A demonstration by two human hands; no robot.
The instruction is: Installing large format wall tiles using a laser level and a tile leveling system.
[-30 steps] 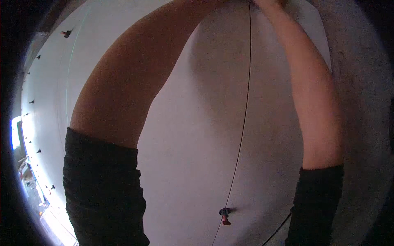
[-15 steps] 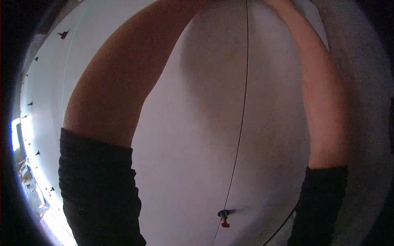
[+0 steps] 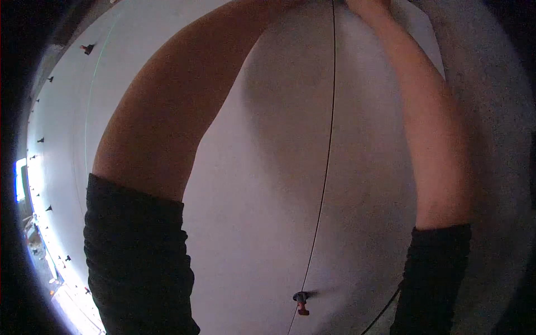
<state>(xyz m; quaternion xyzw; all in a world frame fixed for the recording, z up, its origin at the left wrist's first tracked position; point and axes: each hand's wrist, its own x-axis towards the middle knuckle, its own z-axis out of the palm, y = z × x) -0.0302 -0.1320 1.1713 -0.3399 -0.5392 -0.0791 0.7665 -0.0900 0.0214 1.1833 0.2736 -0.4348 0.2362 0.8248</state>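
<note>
Both my arms, in dark rolled sleeves, reach up over a pale wall panel (image 3: 251, 234) with a thin dark seam (image 3: 326, 167) running along it. My left hand (image 3: 287, 4) is cut off at the top edge near the seam, its fingers hidden. My right hand (image 3: 368, 6) is at the top edge just right of the seam, also partly cut off; what either holds cannot be made out. A small red and black clip (image 3: 302, 304) sits on the seam low in view. A dark cable (image 3: 381, 310) runs beside my right sleeve.
More small dark clips (image 3: 87, 49) dot the panel on the left, near a thin green laser line (image 3: 93, 78). A bright opening (image 3: 21, 178) with cluttered items (image 3: 34, 240) lies at the far left. A rough grey wall (image 3: 486, 111) borders the panel on the right.
Both arms shift slightly sideways and back, with my right forearm a little further right than a second ago. The low clip appears slightly lower in view.
</note>
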